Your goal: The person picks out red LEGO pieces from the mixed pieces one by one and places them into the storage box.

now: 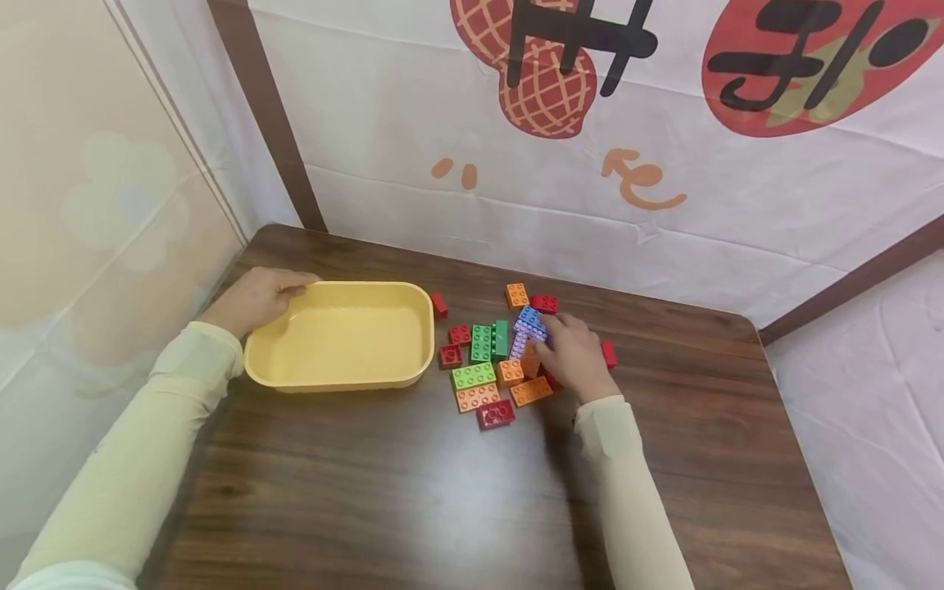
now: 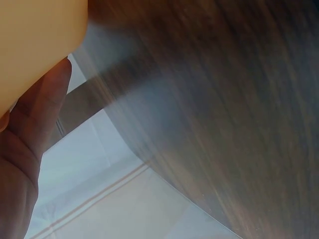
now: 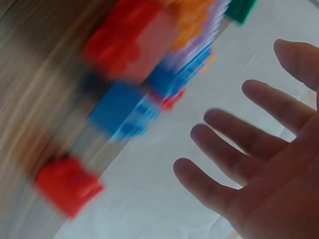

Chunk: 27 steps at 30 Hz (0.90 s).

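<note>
At the table's left side my left hand grips the far left corner of a yellow plastic tub, whose inside shows bare. In the left wrist view, fingers lie along the tub's outer wall. My right hand is over the right part of a group of toy building bricks. Its fingers are spread and hold nothing in the right wrist view, with a red brick and a blue brick near the fingertips. Purple bricks and an orange brick lie by that hand.
Between tub and right hand lie a green brick, a lime brick, a dark red brick and several others. One red brick sits close to the tub's right end. A printed cloth hangs behind the wooden table.
</note>
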Each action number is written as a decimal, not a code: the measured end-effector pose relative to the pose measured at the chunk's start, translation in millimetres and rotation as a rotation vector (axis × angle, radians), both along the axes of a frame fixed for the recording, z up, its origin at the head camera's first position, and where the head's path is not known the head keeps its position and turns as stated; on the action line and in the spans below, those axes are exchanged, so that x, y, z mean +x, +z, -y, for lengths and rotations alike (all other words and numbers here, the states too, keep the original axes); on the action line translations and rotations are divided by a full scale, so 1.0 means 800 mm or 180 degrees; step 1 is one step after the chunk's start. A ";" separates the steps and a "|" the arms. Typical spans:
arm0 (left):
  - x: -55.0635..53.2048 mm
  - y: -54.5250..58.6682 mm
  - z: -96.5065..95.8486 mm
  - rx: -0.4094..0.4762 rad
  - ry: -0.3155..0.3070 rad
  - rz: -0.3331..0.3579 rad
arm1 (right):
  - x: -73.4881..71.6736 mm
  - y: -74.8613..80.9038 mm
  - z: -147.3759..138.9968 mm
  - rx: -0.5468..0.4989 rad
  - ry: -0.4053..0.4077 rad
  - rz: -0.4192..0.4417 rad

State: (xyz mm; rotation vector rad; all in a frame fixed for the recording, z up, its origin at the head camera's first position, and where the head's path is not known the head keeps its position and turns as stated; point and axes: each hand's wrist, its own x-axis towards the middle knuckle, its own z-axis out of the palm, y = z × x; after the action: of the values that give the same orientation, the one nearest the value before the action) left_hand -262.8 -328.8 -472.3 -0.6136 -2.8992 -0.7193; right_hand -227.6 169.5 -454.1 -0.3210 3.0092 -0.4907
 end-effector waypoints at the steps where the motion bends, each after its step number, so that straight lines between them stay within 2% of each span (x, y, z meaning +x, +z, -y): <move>1: -0.001 0.000 0.000 -0.0006 -0.0011 -0.0026 | -0.001 -0.001 -0.009 -0.0003 -0.0072 -0.0007; 8: -0.002 0.004 -0.001 -0.0038 -0.0003 -0.0018 | 0.001 -0.001 -0.074 0.0149 -0.0336 -0.0098; 12: 0.001 0.000 0.000 -0.0085 0.0009 0.0049 | 0.005 -0.002 -0.097 0.0233 -0.0390 0.0146; 15: 0.001 0.000 0.001 -0.0078 0.0039 0.0091 | 0.006 -0.003 -0.106 0.0278 -0.0327 0.0187; 19: 0.003 -0.001 0.001 -0.0023 0.0096 0.0102 | 0.007 -0.006 -0.111 0.0307 -0.0259 0.0031; 22: 0.003 -0.003 0.002 -0.0039 0.0082 0.0080 | 0.008 -0.011 -0.113 0.0285 -0.0302 -0.0048; 27: 0.003 -0.002 0.003 -0.0052 0.0105 0.0168 | 0.007 -0.018 -0.119 0.0288 -0.0440 0.0010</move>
State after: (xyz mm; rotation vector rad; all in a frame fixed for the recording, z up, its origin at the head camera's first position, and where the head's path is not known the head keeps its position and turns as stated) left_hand -260.7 -330.9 -473.6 -0.5554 -2.9587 -0.7193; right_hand -221.7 264.7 -468.3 -0.1063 3.0524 -0.3625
